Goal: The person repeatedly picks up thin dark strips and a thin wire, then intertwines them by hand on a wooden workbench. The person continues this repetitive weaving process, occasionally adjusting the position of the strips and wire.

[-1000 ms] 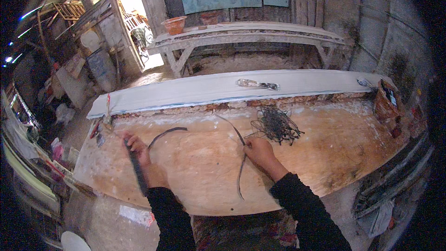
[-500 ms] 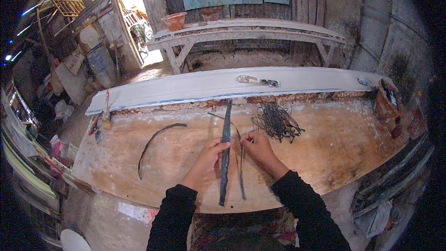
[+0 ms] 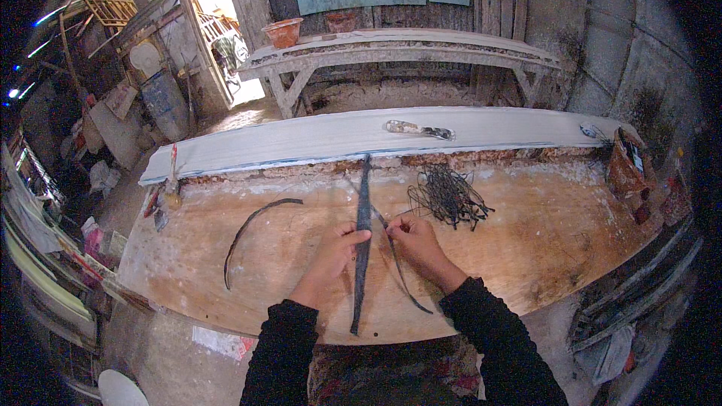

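Note:
My left hand (image 3: 340, 250) is closed around a wide, flat black strip (image 3: 362, 271) that runs lengthwise away from me, its thumb lying across the strip. A hand's width to the right, my right hand (image 3: 418, 242) pinches a thin black strip (image 3: 401, 274), whose lower end slants toward my right sleeve and whose upper end passes behind the wide one. Beyond my right hand lies a tangled pile of thin black strips (image 3: 449, 197). One curved black strip (image 3: 248, 230) rests alone on the wooden board (image 3: 180, 256), left of my hands.
A long white slab (image 3: 301, 142) borders the board's far side, with a narrow tool in clear wrapping (image 3: 420, 130) on it. A brush (image 3: 173, 188) lies at the left end, a brown container (image 3: 626, 162) at the right. A white bench (image 3: 421, 53) with an orange pot (image 3: 283, 33) stands behind.
The thin strip in my right hand has swung, its lower end going right and its upper end left. The wide strip has turned its flat face up more. Both hands keep their hold.

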A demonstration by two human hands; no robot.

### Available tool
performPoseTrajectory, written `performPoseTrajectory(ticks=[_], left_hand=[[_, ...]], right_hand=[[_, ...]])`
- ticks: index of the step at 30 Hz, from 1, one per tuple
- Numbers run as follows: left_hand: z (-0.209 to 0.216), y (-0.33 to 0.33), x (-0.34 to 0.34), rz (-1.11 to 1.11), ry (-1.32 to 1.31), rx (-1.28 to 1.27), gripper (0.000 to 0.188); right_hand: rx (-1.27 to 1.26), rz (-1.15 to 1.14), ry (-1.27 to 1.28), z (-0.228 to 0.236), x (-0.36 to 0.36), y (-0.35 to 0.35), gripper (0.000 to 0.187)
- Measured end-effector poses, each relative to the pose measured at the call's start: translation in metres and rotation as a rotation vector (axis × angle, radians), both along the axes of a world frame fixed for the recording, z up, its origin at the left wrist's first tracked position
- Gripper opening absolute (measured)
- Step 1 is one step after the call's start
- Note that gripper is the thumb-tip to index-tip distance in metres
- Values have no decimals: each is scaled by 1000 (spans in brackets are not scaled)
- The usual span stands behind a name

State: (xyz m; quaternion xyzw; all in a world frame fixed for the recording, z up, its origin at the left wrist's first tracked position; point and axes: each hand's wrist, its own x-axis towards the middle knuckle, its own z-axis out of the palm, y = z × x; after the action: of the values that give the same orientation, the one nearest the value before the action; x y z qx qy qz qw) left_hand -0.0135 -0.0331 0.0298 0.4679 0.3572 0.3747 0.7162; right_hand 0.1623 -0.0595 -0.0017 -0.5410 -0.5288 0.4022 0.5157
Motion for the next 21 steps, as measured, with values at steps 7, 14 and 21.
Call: performPoseTrajectory(ticks=[7, 14, 21], left_hand=[[27, 45, -82, 519, -298, 198, 12], [26, 77, -183, 882, -474, 396, 12], [44, 48, -185, 619, -27, 218, 16]], right_hand=[[-14, -82, -87, -1, 8, 6, 7], [100, -251, -190, 1, 12, 9, 12], [106, -238, -143, -12, 14, 15, 11]])
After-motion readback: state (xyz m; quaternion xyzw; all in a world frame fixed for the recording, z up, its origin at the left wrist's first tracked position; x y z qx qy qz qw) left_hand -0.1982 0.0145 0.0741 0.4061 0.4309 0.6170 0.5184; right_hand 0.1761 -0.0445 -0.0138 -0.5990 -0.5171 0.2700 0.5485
